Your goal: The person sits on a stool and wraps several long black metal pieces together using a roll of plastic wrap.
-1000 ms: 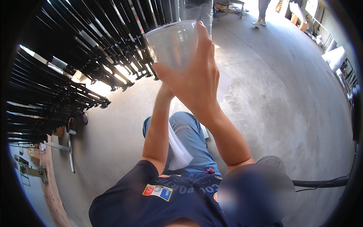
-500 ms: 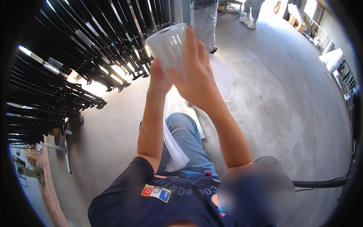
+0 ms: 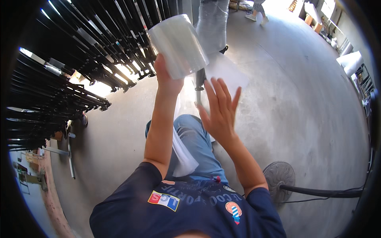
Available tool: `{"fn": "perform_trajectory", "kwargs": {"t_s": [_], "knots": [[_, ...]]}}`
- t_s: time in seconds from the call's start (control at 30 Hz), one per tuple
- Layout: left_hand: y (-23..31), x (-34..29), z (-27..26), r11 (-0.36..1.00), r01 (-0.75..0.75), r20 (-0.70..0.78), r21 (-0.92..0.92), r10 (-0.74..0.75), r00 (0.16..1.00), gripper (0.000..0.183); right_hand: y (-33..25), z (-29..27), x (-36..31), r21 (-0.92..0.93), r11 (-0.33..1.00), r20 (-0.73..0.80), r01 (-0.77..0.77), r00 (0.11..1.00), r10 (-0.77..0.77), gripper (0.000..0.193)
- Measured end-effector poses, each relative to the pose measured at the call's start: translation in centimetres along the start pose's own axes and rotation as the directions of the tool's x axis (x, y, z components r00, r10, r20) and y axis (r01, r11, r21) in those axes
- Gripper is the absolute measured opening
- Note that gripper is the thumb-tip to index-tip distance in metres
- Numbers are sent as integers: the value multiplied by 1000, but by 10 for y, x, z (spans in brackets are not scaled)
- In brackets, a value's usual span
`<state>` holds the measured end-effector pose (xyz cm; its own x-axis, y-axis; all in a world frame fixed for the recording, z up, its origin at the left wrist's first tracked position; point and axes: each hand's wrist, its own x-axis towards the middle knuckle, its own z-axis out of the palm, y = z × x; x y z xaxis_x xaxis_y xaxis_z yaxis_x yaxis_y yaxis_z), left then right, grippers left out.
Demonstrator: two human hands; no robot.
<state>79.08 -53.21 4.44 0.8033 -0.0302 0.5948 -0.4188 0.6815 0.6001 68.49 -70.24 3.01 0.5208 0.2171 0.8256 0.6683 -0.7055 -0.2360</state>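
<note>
A wide roll of clear plastic film (image 3: 178,45) is held up in front of me in my left hand (image 3: 168,75), whose thumb shows along the roll's near left side. The other fingers of that hand are hidden behind the roll. Lower and to the right, my right hand (image 3: 220,111) is raised with its fingers spread, apart from the roll and holding nothing. Behind its fingertips is a thin white sheet (image 3: 228,71). A strip of white translucent wrapping (image 3: 184,160) hangs down over my jeans.
Black metal frames (image 3: 107,35) stand in dense rows on the left. A film-wrapped upright bundle (image 3: 213,27) is beyond the roll. At right, a round stand base (image 3: 279,176) has a black pole lying rightward. Another person's legs (image 3: 258,12) show far off.
My right hand has come off the roll and moved down, its fingers now spread. The roll has turned and tilted in my left hand. The distant person's legs have shifted left.
</note>
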Motion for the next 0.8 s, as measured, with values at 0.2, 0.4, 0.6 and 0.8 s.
{"fn": "perform_trajectory", "kwargs": {"t_s": [0.2, 0.4, 0.6, 0.8], "knots": [[14, -6, 24, 999, 36, -96, -38, -40, 995, 68, 49, 59, 25, -160, 980, -198, -116, 977, 84, 77], [24, -8, 14, 999, 32, -74, -41, -35, 997, 71, 46, 73, 45, 13, 998, -459, -53, 887, 53, 66], [25, -9, 17, 980, -8, -64, -199, -5, 998, 59, 43, 58, 59, -85, 996, -404, 6, 914, -40, 56], [27, -9, 19, 982, -13, -3, -189, 13, 1000, 60, 47, 58, 66, 90, 987, -391, 136, 916, -91, 60]]}}
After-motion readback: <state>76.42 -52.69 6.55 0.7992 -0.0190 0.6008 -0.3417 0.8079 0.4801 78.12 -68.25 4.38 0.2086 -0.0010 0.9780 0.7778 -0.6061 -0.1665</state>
